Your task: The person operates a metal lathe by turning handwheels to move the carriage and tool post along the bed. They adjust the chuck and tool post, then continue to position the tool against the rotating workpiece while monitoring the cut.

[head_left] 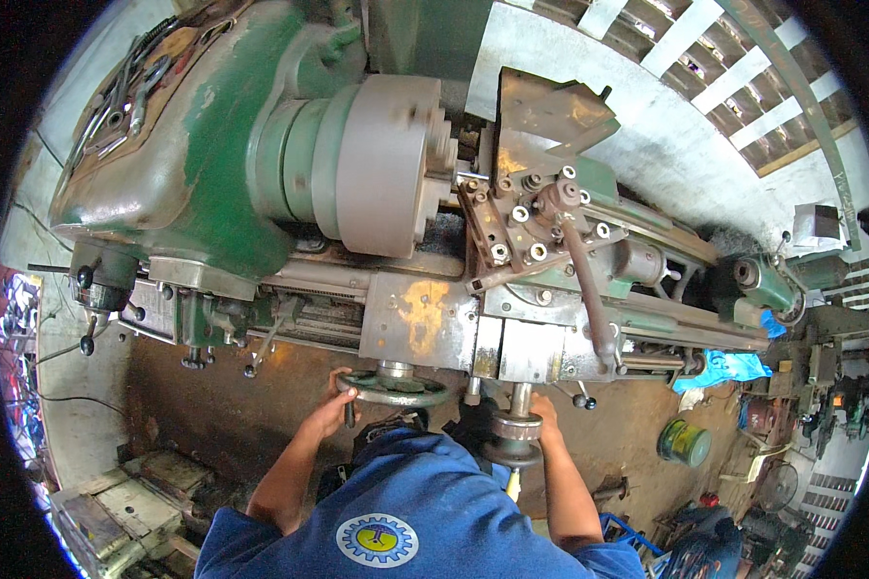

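Observation:
A large green lathe fills the view. At its front, my left hand is closed round the left rim of the carriage handwheel, beside its small upright handle. My right hand is next to the cross-slide dial and crank, with its fingers mostly hidden behind them. Above, the grey chuck looks smooth and blurred. The square tool post, studded with bolts, sits right of the chuck, its tool close to the jaws. A long brown lever slants down from the tool post.
Wrenches and other hand tools lie on the headstock. Several control levers stick out at the left. The tailstock stands at the bed's right end, near a blue plastic bag. A green-yellow bucket is on the floor.

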The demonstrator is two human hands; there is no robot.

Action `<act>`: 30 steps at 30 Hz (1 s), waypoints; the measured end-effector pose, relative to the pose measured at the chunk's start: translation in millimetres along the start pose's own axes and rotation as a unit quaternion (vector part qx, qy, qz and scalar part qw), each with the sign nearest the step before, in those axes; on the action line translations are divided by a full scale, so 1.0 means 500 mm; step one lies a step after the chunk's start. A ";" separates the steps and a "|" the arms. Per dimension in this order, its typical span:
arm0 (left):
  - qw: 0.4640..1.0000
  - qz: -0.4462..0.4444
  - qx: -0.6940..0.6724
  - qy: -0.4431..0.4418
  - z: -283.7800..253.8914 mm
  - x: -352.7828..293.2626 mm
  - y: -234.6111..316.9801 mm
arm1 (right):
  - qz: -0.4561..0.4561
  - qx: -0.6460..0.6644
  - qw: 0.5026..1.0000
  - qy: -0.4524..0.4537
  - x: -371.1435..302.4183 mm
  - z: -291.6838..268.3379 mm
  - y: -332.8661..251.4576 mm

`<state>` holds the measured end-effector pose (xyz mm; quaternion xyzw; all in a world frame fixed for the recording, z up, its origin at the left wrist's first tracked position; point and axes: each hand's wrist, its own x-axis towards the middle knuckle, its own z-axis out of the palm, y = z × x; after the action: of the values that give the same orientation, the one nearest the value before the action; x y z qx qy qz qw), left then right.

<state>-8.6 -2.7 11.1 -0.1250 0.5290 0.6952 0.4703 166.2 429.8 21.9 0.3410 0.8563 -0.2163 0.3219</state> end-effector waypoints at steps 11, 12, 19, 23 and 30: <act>0.997 0.016 -0.078 -0.003 0.004 0.002 -0.003 | 0.007 0.035 0.999 0.036 -0.029 -0.022 -0.023; 0.997 0.002 -0.077 0.005 0.005 0.002 -0.002 | 0.009 0.037 0.999 0.032 -0.025 -0.017 -0.020; 0.996 -0.001 -0.084 -0.012 -0.002 0.006 -0.006 | -0.020 0.016 0.999 0.043 0.017 0.024 0.019; 0.994 0.010 -0.103 -0.034 -0.006 0.007 -0.006 | -0.043 0.013 0.992 0.114 0.018 0.026 0.043; 0.991 0.004 -0.099 0.093 0.044 0.019 0.009 | -0.003 0.020 0.975 0.220 0.027 0.038 0.037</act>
<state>-10.3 21.0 16.4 -0.2332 0.4993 0.7313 0.4018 179.6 437.1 -3.5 0.3840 0.9027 -0.1541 0.1183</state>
